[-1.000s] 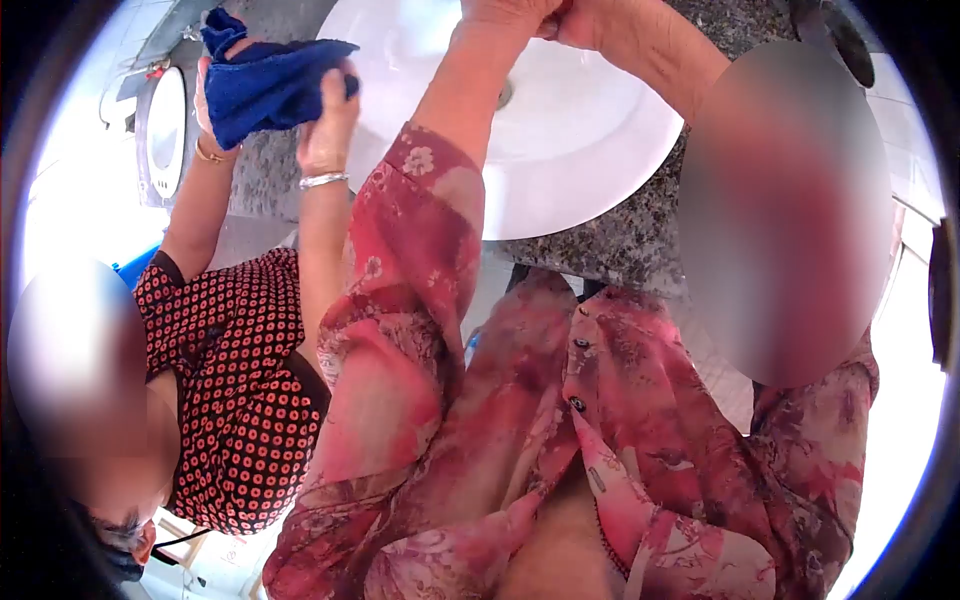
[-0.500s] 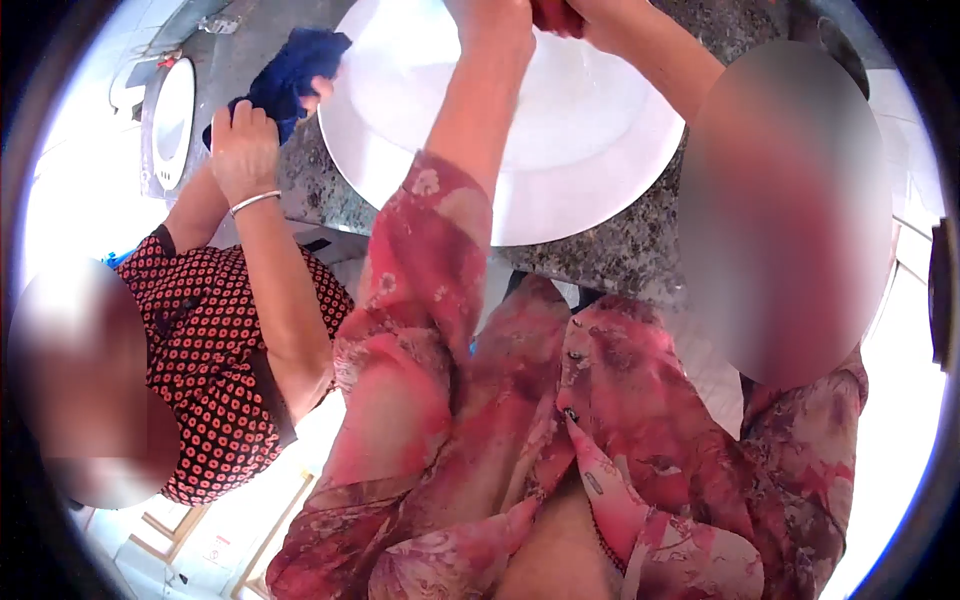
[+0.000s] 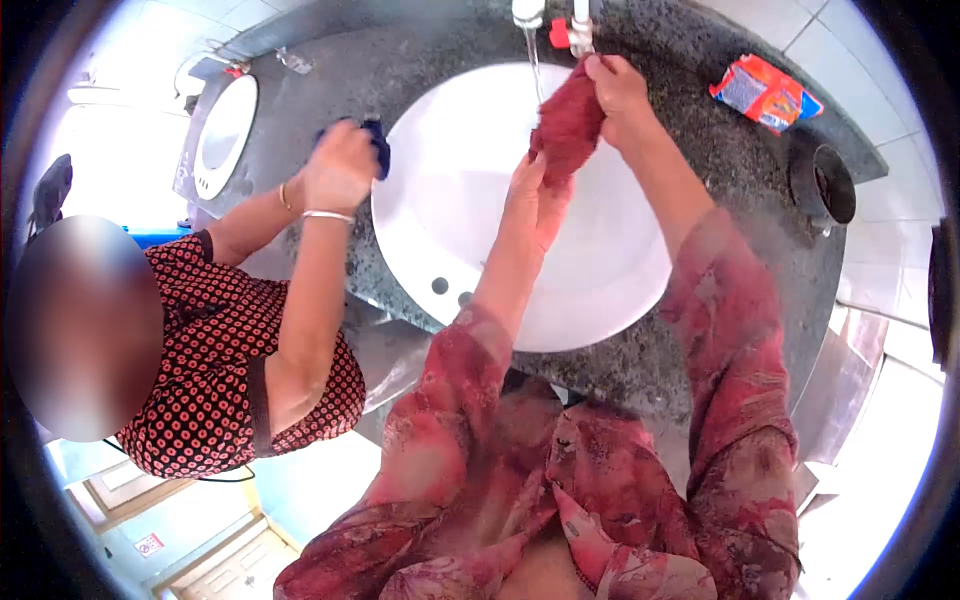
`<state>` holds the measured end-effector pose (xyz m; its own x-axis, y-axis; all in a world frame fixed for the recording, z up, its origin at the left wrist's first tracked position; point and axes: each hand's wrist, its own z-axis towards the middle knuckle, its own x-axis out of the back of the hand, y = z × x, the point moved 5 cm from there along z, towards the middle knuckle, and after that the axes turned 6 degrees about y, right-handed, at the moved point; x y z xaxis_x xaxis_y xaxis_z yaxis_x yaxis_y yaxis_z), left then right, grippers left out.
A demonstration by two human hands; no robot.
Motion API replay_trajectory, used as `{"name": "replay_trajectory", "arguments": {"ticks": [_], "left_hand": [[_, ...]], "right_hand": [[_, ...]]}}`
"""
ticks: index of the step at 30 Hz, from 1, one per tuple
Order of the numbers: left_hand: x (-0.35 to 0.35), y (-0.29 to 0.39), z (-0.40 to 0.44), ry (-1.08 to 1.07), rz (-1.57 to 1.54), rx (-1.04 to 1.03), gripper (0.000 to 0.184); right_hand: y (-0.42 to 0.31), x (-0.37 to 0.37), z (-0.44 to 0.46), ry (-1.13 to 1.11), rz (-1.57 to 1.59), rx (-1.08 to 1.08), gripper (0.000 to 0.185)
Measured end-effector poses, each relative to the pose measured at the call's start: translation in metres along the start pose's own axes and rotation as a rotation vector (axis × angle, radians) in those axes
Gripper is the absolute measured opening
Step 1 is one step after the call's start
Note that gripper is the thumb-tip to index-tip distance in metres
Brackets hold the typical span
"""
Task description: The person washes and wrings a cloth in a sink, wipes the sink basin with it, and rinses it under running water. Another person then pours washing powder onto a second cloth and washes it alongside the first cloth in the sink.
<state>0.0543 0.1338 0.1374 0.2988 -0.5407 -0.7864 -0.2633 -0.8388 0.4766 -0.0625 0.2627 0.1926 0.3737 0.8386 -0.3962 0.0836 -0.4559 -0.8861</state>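
Red cloth (image 3: 572,120) is located above the white basin (image 3: 610,325), held up near the water stream (image 3: 534,55). Right hand (image 3: 620,95): I read the fingers as closed, pinching the upper end of the cloth. Left hand (image 3: 540,200): fingers are curled closed on the lower end, palm partly visible. I judge that this two-point hold keeps the cloth extended, and that its position over the basin lets water fall inside. The stream meets the cloth's edge or passes just behind it; from my remote view I cannot tell which. The orange packet (image 3: 768,95) lies on the dark stone counter (image 3: 730,170) near the tiled wall (image 3: 850,60), presumably to stay clear of splashing. To its right sits a dark container (image 3: 823,185). At left, a co-worker's hand (image 3: 340,165) grips a dark blue cloth (image 3: 378,148) beside the basin
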Motion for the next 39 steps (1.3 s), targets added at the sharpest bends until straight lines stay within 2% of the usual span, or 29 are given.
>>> {"name": "replay_trajectory", "arguments": {"ticks": [3,4,5,7,8,9,11,12,13,14,15,16,17,19,20,24,25,27,31,32,34,35,37,39], "left_hand": [[0.031,0.003,0.022,0.069,-0.094,-0.011,0.03],[0.041,0.002,0.03,0.133,-0.226,0.055,0.049],[0.03,0.013,0.026,0.129,-0.229,0.051,0.049],[-0.007,0.037,0.004,0.017,-0.093,0.1,0.07],[-0.013,0.042,0.008,-0.06,-0.092,0.136,0.081],[-0.02,0.046,0.012,-0.056,-0.101,0.127,0.081],[-0.031,0.056,0.021,-0.009,-0.219,0.175,0.082],[-0.029,0.066,0.033,-0.125,-0.157,0.047,0.081],[-0.02,0.073,0.045,-0.207,-0.055,0.037,0.065],[-0.019,0.077,0.048,-0.24,-0.072,0.059,0.063],[-0.021,0.078,0.052,-0.272,-0.085,0.083,0.061],[-0.023,0.078,0.06,-0.196,0.076,-0.024,0.052],[-0.019,0.069,0.076,-0.359,-0.145,0.036,0.047],[-0.038,0.05,0.053,-0.018,-0.063,0.094,0.042],[-0.035,0.042,0.041,0.07,-0.096,0.181,0.043],[-0.019,0.059,0.025,0.003,-0.034,0.171,0.044],[-0.003,0.061,0.031,0.042,-0.058,0.121,0.042],[0.019,0.068,0.035,-0.09,0.003,0.059,0.039],[0.064,0.051,0.042,0.077,-0.037,-0.032,0.029],[0.064,0.047,0.037,0.079,-0.035,-0.028,0.029],[0.076,0.037,0.026,0.363,-0.191,0.111,0.028],[0.075,0.037,0.019,0.362,-0.188,0.112,0.028],[0.072,0.036,0.002,0.326,-0.289,0.102,0.032],[0.07,0.036,-0.009,0.274,-0.227,0.111,0.035]], "right_hand": [[-0.003,-0.042,-0.011,-0.146,-0.009,-0.05,0.024],[-0.004,-0.052,-0.015,-0.218,0.014,-0.078,0.026],[-0.005,-0.055,-0.016,-0.222,0.012,-0.074,0.026],[-0.01,-0.062,-0.023,-0.323,-0.083,0.061,0.028],[-0.016,-0.063,-0.036,-0.333,-0.046,-0.004,0.03],[-0.025,-0.061,-0.051,-0.344,-0.052,-0.008,0.03],[-0.035,-0.068,-0.086,-0.463,-0.359,0.133,0.03],[-0.031,-0.072,-0.098,-0.525,-0.575,0.273,0.028],[-0.024,-0.077,-0.11,-0.582,-0.789,0.42,0.027],[-0.014,-0.08,-0.127,-0.616,-0.815,0.488,0.025],[-0.01,-0.085,-0.14,-0.634,-0.805,0.73,0.024],[-0.008,-0.086,-0.134,-0.51,-1.006,0.809,0.021],[-0.009,-0.09,-0.129,-0.377,-1.202,0.876,0.02],[0.002,-0.077,-0.07,-0.103,-1.386,0.789,0.024],[-0.009,-0.074,-0.053,0.005,-1.378,0.649,0.03],[0.011,-0.069,-0.069,0.098,-1.24,0.625,0.032],[0.02,-0.065,-0.088,-0.054,-1.134,0.602,0.029],[0.031,-0.056,-0.122,-0.353,-0.908,0.536,0.025],[0.0,-0.045,-0.136,-0.392,-0.806,0.401,0.021],[-0.009,-0.051,-0.129,-0.368,-0.695,0.365,0.02],[-0.021,-0.067,-0.117,-0.286,-0.518,0.273,0.018],[-0.02,-0.076,-0.11,-0.284,-0.517,0.274,0.018],[-0.015,-0.092,-0.091,-0.268,-0.275,0.184,0.018],[-0.005,-0.11,-0.072,-0.35,-0.088,0.093,0.019]]}}
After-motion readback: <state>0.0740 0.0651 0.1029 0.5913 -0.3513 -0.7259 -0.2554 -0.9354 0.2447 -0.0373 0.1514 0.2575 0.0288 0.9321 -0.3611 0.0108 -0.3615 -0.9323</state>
